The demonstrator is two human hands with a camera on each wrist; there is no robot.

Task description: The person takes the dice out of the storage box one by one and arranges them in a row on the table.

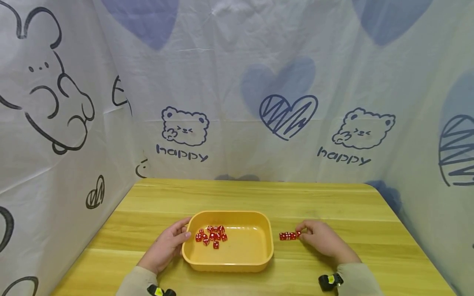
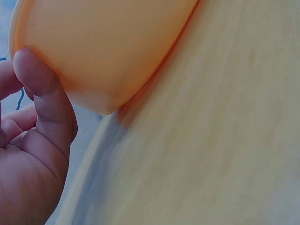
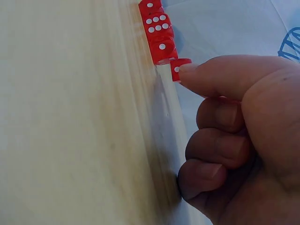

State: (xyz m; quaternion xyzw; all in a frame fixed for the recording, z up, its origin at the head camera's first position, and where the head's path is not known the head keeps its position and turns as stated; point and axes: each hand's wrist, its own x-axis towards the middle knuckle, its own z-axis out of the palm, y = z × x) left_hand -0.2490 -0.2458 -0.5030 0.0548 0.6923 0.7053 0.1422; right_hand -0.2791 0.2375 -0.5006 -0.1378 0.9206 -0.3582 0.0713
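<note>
A right hand (image 1: 324,239) pinches one red die (image 1: 298,234) at the end of a short row of dice (image 1: 287,236), while a left hand (image 1: 166,246) holds a yellow tub (image 1: 229,268).
Nearest, at the bottom of the frame, are pale sleeves (image 1: 361,281) with a small black device (image 1: 329,282) at each wrist. Above them, lower left of centre, the left hand grips the tub's left end, thumb against its side near the rim; loose red dice (image 1: 212,237) lie in the tub's left half. Lower right of centre, the right hand's thumb and forefinger close on the die, its other fingers curled; whether that die touches the row is unclear. The row lies on the wooden table (image 1: 314,201), just right of the tub. Beyond, white cloth (image 1: 226,82) with hearts and bear faces fills the upper frame.
</note>
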